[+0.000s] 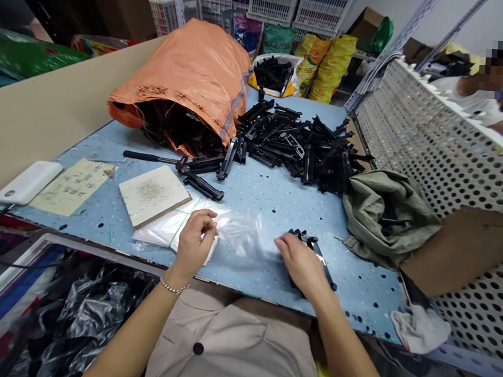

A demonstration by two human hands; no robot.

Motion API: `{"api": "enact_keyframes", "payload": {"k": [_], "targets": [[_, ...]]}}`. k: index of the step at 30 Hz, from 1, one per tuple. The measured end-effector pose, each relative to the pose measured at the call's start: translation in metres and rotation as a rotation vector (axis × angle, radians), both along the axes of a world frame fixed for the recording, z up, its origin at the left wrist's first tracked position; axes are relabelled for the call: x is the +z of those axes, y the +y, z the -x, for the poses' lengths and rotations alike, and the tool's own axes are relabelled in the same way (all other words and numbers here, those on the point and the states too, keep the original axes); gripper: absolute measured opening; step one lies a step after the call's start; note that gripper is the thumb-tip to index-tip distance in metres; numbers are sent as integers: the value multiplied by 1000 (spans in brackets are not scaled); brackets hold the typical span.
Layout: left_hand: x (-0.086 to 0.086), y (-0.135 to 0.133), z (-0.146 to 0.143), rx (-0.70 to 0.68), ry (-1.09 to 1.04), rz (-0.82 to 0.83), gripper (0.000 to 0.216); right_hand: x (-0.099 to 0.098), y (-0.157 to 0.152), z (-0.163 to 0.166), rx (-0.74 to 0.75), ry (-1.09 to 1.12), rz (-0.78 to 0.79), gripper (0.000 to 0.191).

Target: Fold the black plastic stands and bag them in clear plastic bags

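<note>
My left hand [196,239] pinches the edge of a clear plastic bag [242,234] that lies on the blue table [276,202]. At the bag's other end, my right hand [300,261] is closed round a bundle of black plastic parts [312,244]. A stack of flat clear bags [162,231] tied with a green band sits just left of my left hand. A big heap of black plastic parts [297,146] covers the far middle of the table.
An orange woven sack [190,75] spills black parts at the back left. A wooden tile [153,194], a paper note [73,184] and a white power bank [28,181] lie left. An olive cloth [383,212] and perforated white panel [443,150] are right; another person sits behind it.
</note>
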State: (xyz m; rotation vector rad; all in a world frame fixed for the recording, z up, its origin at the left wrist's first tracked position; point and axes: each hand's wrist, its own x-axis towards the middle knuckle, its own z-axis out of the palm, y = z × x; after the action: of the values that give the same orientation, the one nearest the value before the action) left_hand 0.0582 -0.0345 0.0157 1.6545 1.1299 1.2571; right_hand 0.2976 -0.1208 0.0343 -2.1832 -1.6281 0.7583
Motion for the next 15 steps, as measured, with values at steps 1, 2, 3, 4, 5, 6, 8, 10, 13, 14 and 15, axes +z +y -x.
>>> {"api": "enact_keyframes", "payload": {"k": [1, 2, 3, 4, 5, 6, 8, 10, 13, 14, 15], "targets": [[-1, 0, 1, -18, 91, -62, 7, -1, -12, -7, -16, -239, 45, 26], [-2, 0, 1, -41, 161, -104, 6, -3, -23, -12, -13, -425, 74, 21], [-3, 0, -1, -73, 214, -135, 7, -6, -34, -15, 11, -553, 83, 19], [-5, 1, -3, -111, 259, -166, 9, -10, -42, -15, 53, -623, 67, 22], [-7, 1, -7, -151, 302, -204, 13, -14, -49, -14, 95, -650, 34, 28], [-9, 2, -11, -188, 341, -246, 18, -18, -52, -11, 123, -649, -5, 32], [-12, 4, -19, -239, 394, -298, 26, -23, -53, -5, 126, -613, -68, 35], [-15, 8, -22, -241, 402, -281, 30, -24, -45, -1, 120, -584, -106, 38], [-16, 15, -15, -167, 407, -235, 30, -22, -27, -1, 257, -537, -141, 40], [-14, 18, -10, -134, 415, -230, 29, -21, -21, -2, 342, -510, -157, 42], [-12, 21, -4, -103, 422, -226, 27, -19, -15, -2, 429, -478, -179, 46]]}}
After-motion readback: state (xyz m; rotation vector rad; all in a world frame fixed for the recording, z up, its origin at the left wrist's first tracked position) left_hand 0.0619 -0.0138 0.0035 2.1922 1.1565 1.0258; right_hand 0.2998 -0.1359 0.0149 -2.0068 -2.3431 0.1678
